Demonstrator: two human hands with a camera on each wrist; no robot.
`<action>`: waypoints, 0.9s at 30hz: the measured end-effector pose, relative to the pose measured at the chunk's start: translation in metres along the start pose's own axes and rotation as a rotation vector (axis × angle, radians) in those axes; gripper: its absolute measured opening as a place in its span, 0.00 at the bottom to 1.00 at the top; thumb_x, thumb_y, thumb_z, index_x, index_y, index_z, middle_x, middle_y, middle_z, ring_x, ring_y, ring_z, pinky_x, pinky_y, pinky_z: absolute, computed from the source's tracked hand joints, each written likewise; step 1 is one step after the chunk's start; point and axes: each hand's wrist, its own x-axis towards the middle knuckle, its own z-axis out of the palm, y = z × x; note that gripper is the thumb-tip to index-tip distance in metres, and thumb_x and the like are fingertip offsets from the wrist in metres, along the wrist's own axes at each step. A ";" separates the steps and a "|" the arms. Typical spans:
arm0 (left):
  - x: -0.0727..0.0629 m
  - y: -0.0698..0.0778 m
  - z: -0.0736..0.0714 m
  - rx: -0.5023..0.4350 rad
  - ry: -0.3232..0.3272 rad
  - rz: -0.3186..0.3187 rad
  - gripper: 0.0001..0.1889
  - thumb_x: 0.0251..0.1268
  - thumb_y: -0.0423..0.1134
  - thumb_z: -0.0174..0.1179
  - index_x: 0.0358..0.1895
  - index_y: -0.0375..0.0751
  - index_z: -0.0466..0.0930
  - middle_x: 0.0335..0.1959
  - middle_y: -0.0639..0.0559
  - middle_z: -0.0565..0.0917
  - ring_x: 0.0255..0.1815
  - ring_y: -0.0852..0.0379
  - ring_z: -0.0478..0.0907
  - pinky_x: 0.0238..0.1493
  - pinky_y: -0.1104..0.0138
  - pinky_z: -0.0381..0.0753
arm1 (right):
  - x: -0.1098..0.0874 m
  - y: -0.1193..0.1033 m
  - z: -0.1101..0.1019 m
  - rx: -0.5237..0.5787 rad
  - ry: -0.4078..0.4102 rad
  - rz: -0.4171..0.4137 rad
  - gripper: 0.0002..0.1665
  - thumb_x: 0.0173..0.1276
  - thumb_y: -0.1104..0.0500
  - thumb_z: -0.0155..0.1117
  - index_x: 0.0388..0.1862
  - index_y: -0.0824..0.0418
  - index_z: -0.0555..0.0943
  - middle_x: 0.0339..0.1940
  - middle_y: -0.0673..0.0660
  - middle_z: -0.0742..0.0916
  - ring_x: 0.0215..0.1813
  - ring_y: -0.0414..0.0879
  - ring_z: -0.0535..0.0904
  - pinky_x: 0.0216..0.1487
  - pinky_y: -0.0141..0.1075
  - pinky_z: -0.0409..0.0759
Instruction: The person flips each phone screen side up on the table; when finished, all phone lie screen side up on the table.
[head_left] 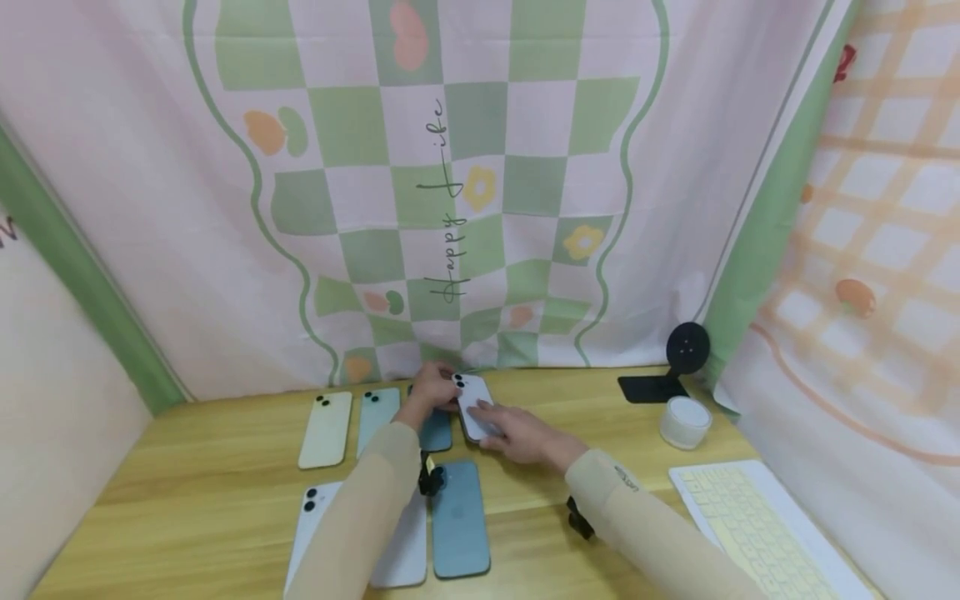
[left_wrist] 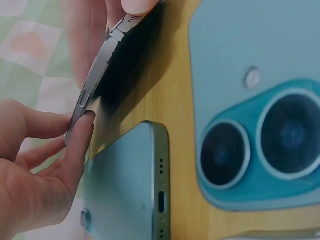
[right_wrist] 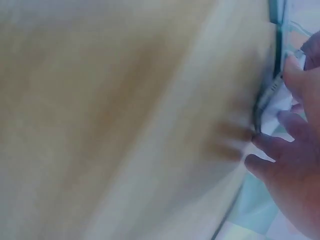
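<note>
In the head view, a pale lavender-white phone (head_left: 471, 408) is held between both hands near the back of the table, its back facing up. My left hand (head_left: 433, 388) pinches it at the camera end; the left wrist view shows thumb and finger on the edge of the phone (left_wrist: 96, 74), which is tilted over its shadow. My right hand (head_left: 521, 432) grips the other end, with fingers on its back. Just left of it, partly behind the left hand, lies a dark blue phone (head_left: 437, 432). A blue-grey phone (head_left: 461, 525) lies in front.
A cream phone (head_left: 326, 430) and a light teal phone (head_left: 379, 415) lie at the back left. Two pale phones, one white (head_left: 318, 497), are partly under the left sleeve. At right are a black stand (head_left: 687, 350), a round clear-sided container (head_left: 685, 423) and a keyboard (head_left: 772, 529). A curtain hangs behind.
</note>
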 end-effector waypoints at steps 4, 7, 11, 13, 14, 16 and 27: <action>-0.003 0.006 -0.001 0.029 0.024 0.017 0.26 0.61 0.21 0.61 0.65 0.31 0.76 0.62 0.33 0.81 0.44 0.42 0.89 0.34 0.63 0.92 | 0.002 0.002 -0.016 0.120 0.054 0.031 0.38 0.78 0.52 0.62 0.82 0.59 0.63 0.79 0.69 0.73 0.75 0.67 0.74 0.76 0.60 0.73; -0.003 0.014 -0.002 0.077 0.037 0.020 0.26 0.60 0.21 0.60 0.65 0.28 0.77 0.61 0.32 0.81 0.40 0.42 0.90 0.33 0.62 0.92 | 0.005 0.002 -0.028 0.203 0.103 0.051 0.37 0.78 0.55 0.61 0.81 0.61 0.64 0.79 0.70 0.71 0.74 0.71 0.74 0.75 0.60 0.74; -0.002 0.028 -0.005 0.175 0.053 0.003 0.22 0.58 0.21 0.58 0.59 0.26 0.78 0.58 0.32 0.83 0.30 0.46 0.88 0.32 0.60 0.92 | 0.010 -0.003 -0.037 0.293 0.143 0.067 0.34 0.80 0.58 0.59 0.79 0.68 0.66 0.79 0.72 0.71 0.75 0.70 0.72 0.72 0.56 0.79; -0.003 0.035 -0.007 0.217 0.055 -0.012 0.22 0.58 0.21 0.58 0.58 0.26 0.77 0.57 0.31 0.83 0.25 0.47 0.86 0.34 0.58 0.93 | 0.012 -0.006 -0.039 0.391 0.144 0.108 0.34 0.80 0.58 0.58 0.78 0.70 0.65 0.79 0.73 0.70 0.77 0.69 0.71 0.69 0.54 0.82; -0.004 0.039 -0.007 0.227 0.052 -0.019 0.23 0.57 0.21 0.58 0.59 0.27 0.76 0.57 0.31 0.83 0.23 0.48 0.85 0.35 0.57 0.93 | 0.012 -0.007 -0.039 0.442 0.142 0.133 0.34 0.80 0.58 0.58 0.79 0.69 0.65 0.78 0.74 0.70 0.77 0.69 0.71 0.67 0.54 0.83; -0.007 0.046 -0.007 0.247 0.045 -0.021 0.27 0.57 0.22 0.58 0.64 0.30 0.73 0.59 0.31 0.82 0.21 0.48 0.84 0.39 0.55 0.93 | 0.012 -0.009 -0.040 0.565 0.130 0.189 0.34 0.81 0.57 0.57 0.80 0.68 0.64 0.78 0.75 0.70 0.77 0.69 0.71 0.66 0.55 0.84; -0.027 0.066 0.006 0.509 0.143 0.039 0.16 0.61 0.30 0.64 0.53 0.37 0.78 0.45 0.41 0.84 0.32 0.46 0.89 0.26 0.64 0.87 | 0.007 -0.004 -0.037 0.946 0.078 0.312 0.37 0.83 0.58 0.53 0.84 0.66 0.55 0.78 0.77 0.68 0.76 0.73 0.71 0.72 0.59 0.78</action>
